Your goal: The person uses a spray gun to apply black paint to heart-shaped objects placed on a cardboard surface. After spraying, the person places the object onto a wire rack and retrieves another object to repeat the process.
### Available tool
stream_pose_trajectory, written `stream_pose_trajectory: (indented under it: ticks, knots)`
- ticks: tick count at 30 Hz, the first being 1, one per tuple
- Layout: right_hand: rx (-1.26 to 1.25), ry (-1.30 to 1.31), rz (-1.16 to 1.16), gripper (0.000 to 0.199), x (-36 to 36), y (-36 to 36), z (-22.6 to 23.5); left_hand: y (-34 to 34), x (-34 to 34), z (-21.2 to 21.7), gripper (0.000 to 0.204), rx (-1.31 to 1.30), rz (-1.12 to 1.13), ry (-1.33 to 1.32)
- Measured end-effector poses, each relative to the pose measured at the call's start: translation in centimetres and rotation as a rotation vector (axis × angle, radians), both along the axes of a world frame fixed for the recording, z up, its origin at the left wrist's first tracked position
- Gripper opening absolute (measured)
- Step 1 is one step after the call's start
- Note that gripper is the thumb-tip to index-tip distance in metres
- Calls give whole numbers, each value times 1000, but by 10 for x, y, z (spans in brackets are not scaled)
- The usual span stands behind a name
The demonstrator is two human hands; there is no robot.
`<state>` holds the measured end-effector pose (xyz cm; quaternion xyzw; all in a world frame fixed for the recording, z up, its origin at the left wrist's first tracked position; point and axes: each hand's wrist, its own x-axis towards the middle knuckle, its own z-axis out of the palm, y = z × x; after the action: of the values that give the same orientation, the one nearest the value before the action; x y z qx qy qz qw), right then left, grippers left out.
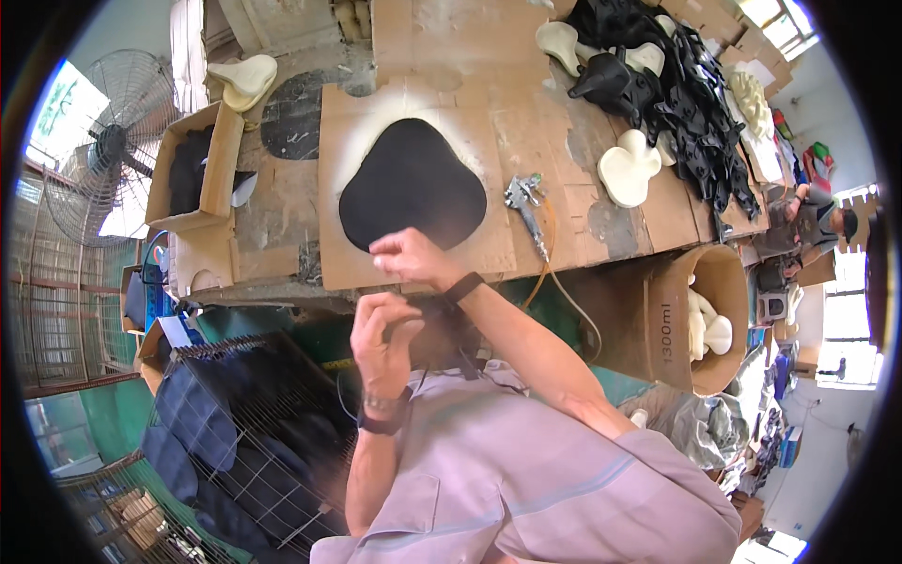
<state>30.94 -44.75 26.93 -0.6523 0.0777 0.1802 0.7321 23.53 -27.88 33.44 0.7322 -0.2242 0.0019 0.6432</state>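
A black, rounded three-lobed piece [413,188], shaped like a bicycle saddle cover, lies flat on a cardboard sheet [343,268] with a pale sprayed border around it. My right hand [413,258] is just over its near edge, fingers curled together. Closer to my body, my left hand [383,340] is raised past the table's front edge, thumb and fingers bent toward each other. A dark blurred patch [442,329] shows beside it; whether either hand grips it I cannot tell. Right of the black piece, a spray gun [528,211] with a hose rests on the cardboard.
Cream saddle-shaped foam pads [629,169] and a heap of black covers [691,103] occupy the right. An open carton [193,169] holds dark pieces at left, near a fan [113,146]. Below stand a wire rack [272,461] and a large carton of foam [648,310]. Another person [803,226] is far right.
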Motion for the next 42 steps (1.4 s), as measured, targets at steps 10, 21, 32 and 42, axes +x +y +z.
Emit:
stream_pose_trajectory:
  ticks: [10,21,32,42]
  knots:
    - [35,80,-222,40,24,4,24,-36,10,-3,36,175,-54,-14]
    - [-28,15,-210,37,20,15,12,-35,5,13,37,260,-2,-176]
    - [-245,-249,-254,33,-38,54,-25,3,-1,-10,25,91,170,51]
    - [637,270,-359,37,-120,68,-14,13,-18,5,28,72,67,229]
